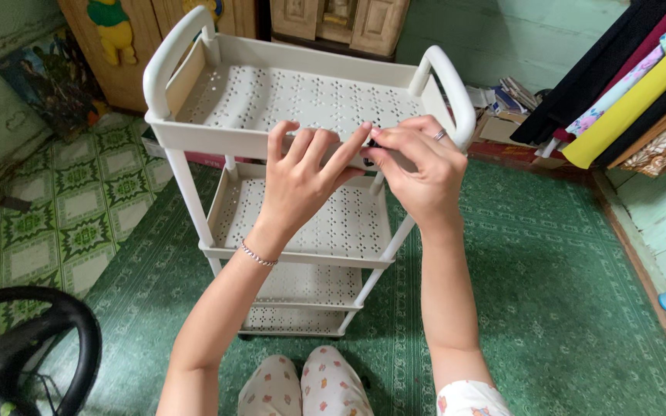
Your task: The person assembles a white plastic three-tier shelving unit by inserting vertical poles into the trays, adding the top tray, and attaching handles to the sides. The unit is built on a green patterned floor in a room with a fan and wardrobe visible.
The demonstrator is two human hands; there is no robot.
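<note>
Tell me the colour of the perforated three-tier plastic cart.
Cream-white perforated three-tier plastic cart, clearest in the head view.

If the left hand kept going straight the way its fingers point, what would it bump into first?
Probably the right hand: the left hand points up and rightward, fingertips almost touching it, beside a small dark part at the cart's top tray rim.

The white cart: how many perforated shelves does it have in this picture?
3. The top shelf is behind both hands, the middle shelf is below them, and the bottom shelf is near the floor, partly hidden by the middle one.
</note>
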